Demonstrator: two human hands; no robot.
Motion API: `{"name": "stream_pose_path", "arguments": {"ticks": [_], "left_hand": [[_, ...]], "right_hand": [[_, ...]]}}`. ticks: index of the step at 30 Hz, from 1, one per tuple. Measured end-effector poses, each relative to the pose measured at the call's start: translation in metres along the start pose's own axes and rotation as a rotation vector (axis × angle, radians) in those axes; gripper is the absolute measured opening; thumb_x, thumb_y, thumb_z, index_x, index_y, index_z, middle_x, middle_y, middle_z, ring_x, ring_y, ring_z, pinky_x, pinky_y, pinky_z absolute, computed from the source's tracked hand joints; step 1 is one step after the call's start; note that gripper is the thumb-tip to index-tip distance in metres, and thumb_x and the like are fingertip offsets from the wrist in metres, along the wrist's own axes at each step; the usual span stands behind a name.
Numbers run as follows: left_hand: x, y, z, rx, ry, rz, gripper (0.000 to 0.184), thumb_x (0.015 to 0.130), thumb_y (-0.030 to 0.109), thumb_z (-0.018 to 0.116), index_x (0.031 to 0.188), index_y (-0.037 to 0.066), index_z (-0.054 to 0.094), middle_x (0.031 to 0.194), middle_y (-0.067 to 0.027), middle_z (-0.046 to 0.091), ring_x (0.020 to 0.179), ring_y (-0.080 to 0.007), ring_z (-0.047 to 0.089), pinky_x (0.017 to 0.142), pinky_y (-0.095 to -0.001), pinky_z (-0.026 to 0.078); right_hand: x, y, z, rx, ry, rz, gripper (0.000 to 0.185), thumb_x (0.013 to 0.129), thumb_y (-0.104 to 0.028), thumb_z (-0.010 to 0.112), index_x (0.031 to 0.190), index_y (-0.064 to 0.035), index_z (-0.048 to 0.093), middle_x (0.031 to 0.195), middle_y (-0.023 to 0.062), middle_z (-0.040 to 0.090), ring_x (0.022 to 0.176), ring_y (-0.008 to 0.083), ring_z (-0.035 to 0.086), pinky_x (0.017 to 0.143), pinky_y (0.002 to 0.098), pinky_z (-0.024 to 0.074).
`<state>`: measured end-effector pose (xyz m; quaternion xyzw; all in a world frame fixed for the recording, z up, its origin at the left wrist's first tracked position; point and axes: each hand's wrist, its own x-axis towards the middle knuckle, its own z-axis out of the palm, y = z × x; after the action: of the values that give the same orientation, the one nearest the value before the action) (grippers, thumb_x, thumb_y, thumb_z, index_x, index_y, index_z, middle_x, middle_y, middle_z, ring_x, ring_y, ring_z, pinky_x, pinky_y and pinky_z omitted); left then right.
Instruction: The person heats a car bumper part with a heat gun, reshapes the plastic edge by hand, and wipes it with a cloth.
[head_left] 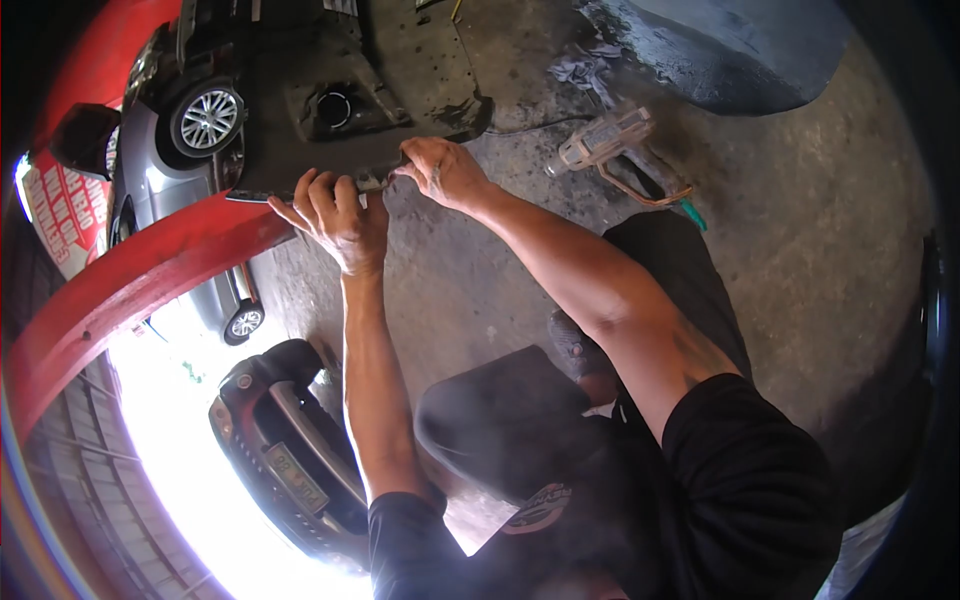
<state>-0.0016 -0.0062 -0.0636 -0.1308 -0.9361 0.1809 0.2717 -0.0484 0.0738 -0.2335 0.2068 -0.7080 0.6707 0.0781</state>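
Note:
A large dark panel (270,120) with a round opening lies at the upper left of the view. Along its near edge, my left hand (340,222) rests with its fingers spread apart, the fingertips touching the edge. Just to the right, my right hand (440,172) is closed in a pinch at the same edge, its thumb and forefinger together. Whatever sits between those fingertips is too small to make out. A small light-coloured piece (370,182) shows at the edge between the two hands.
A heat gun-like tool (605,140) with a cord lies on the concrete floor right of my hands. Behind it are a crumpled cloth (585,72) and a large dark sheet (740,50). A red post (150,265), cars and a detached bumper (285,440) stand left.

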Motion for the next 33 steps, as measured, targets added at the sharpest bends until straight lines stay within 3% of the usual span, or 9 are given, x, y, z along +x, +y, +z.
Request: {"name": "stream_pose_path", "arguments": {"ticks": [6,15,21,26,29,32,33], "left_hand": [[-0.002,-0.001,0.004,0.022,0.004,-0.013,0.024,0.068,0.013,0.079,0.086,0.01,0.064,0.105,-0.008,0.061,0.121,-0.0315,0.059,0.124,-0.072,0.012],[-0.002,0.0,-0.004,0.003,-0.04,0.004,0.026,0.067,0.012,0.081,0.086,0.01,0.063,0.104,-0.0076,0.061,0.122,-0.0321,0.058,0.124,-0.0707,0.014],[-0.004,-0.009,-0.008,0.011,-0.083,0.043,0.029,0.064,0.01,0.081,0.088,0.009,0.064,0.107,-0.008,0.062,0.122,-0.0324,0.057,0.125,-0.0702,0.015],[-0.007,-0.011,-0.009,0.017,-0.098,0.061,0.029,0.065,0.01,0.081,0.088,0.009,0.064,0.108,-0.0084,0.063,0.122,-0.0323,0.057,0.124,-0.0707,0.015],[-0.008,-0.012,-0.009,0.062,-0.117,0.079,0.049,0.067,0.029,0.093,0.099,0.006,0.065,0.112,-0.0095,0.063,0.121,-0.034,0.057,0.122,-0.0692,0.018],[-0.01,-0.014,-0.006,0.062,-0.103,0.078,0.05,0.066,0.03,0.094,0.099,0.006,0.065,0.111,-0.0096,0.062,0.121,-0.0341,0.057,0.122,-0.0694,0.018],[-0.011,-0.014,-0.005,0.043,-0.089,0.063,0.041,0.066,0.023,0.09,0.095,0.007,0.065,0.11,-0.0091,0.063,0.121,-0.0332,0.057,0.123,-0.0699,0.016]], "right_hand": [[0.0,0.003,0.003,0.026,0.089,-0.027,0.033,0.093,-0.027,0.075,0.11,-0.0008,0.067,0.103,0.0154,0.072,0.1,0.0366,0.07,0.085,0.0468,0.0579],[-0.003,0.0,-0.006,0.032,0.002,0.01,0.037,0.092,-0.029,0.076,0.115,-0.001,0.067,0.108,0.0157,0.073,0.102,0.0365,0.07,0.087,0.0458,0.0581],[-0.005,-0.001,-0.01,-0.016,-0.031,-0.046,0.036,0.092,-0.021,0.075,0.121,-0.0011,0.067,0.114,0.0156,0.071,0.103,0.0365,0.07,0.092,0.0446,0.057],[-0.003,0.005,-0.004,0.034,-0.084,-0.057,0.034,0.09,-0.014,0.076,0.119,0.0005,0.067,0.114,0.0157,0.072,0.101,0.0375,0.071,0.087,0.044,0.0595],[-0.002,0.005,-0.005,0.036,-0.122,-0.058,0.033,0.09,-0.011,0.077,0.119,0.0018,0.066,0.113,0.0169,0.072,0.101,0.038,0.072,0.085,0.0435,0.0606],[-0.002,0.01,0.0,0.037,-0.129,-0.072,0.032,0.089,-0.012,0.075,0.118,-0.0004,0.067,0.11,0.0148,0.071,0.1,0.0366,0.071,0.084,0.0443,0.0601],[-0.003,0.013,0.003,0.037,-0.129,-0.081,0.031,0.089,-0.013,0.074,0.117,-0.0015,0.067,0.109,0.0136,0.07,0.099,0.0359,0.071,0.084,0.0448,0.0598]]}}
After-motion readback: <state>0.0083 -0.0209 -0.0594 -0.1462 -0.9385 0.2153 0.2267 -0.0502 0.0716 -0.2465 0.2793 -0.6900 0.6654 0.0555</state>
